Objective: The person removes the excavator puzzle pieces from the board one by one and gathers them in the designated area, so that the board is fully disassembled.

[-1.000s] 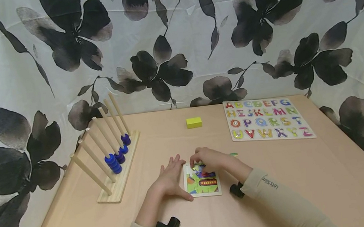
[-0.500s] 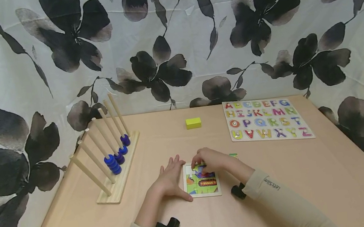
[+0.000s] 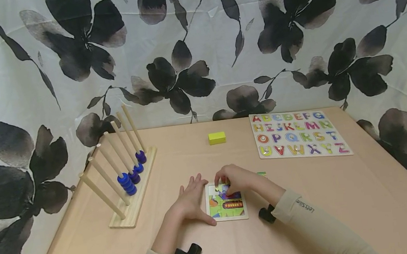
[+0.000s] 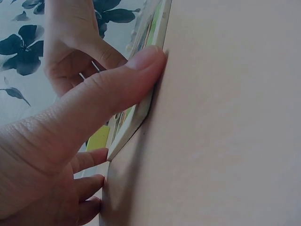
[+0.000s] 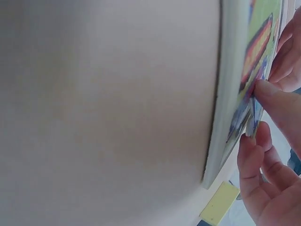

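Well in from the far edge of the surface [image 3: 180, 151], the left hand [image 3: 193, 202], fingers spread, touches the left side of the puzzle board [image 3: 231, 218]; the right hand [image 3: 236, 179], nearer the board's far part, pinches a tilted puzzle piece [image 5: 253, 118] directly over or against it.

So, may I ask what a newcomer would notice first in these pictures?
Probably the dark-flowered cloth behind the table. Next, the alphabet board at the far right and the wooden peg rack with blue rings at the left. In the middle, the left hand touches a jigsaw puzzle while the right hand pinches a puzzle piece over it.
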Demonstrator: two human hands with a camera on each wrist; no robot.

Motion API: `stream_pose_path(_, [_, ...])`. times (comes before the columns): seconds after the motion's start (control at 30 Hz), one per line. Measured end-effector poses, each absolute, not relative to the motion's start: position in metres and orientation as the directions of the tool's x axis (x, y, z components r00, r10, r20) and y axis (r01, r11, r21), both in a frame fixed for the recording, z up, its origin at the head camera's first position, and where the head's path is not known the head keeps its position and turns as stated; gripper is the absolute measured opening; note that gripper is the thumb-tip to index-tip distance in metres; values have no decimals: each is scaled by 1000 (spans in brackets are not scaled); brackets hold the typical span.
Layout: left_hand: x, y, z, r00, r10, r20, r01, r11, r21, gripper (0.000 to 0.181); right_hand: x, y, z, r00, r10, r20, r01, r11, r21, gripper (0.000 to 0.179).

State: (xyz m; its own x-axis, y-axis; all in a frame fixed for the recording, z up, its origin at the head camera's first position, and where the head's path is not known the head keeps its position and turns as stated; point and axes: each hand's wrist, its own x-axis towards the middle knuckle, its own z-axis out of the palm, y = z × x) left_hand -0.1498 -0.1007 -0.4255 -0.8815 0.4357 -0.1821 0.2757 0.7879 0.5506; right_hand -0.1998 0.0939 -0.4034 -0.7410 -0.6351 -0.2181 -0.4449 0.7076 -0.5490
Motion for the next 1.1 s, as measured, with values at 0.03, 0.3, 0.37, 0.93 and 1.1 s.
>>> stream_pose_path(0.03, [-150, -101, -426, -881, 436, -182, 277, 789, 549, 111, -200, 94, -404, -745, -632, -215, -439, 707, -555, 28])
stream_pose_path(0.3, [-150, -101, -425, -883, 432, -183, 271, 789, 551, 112, -202, 96, -404, -756, -628, -187, -431, 692, -579, 26])
stream_pose_path(0.37, [-150, -101, -425, -884, 431, -183, 271, 789, 551, 111, -202, 96, -405, -757, -626, -188, -434, 696, -572, 26])
stream_pose_path(0.93, [-149, -101, -424, -883, 433, -180, 273, 787, 554, 111, -202, 102, -401, -767, -618, -169, -432, 693, -577, 33])
stream_pose_path(1.1, [-148, -100, -424, -883, 430, -187, 265, 787, 557, 110, -201, 109, -398, -779, -611, -142, -431, 686, -586, 33])
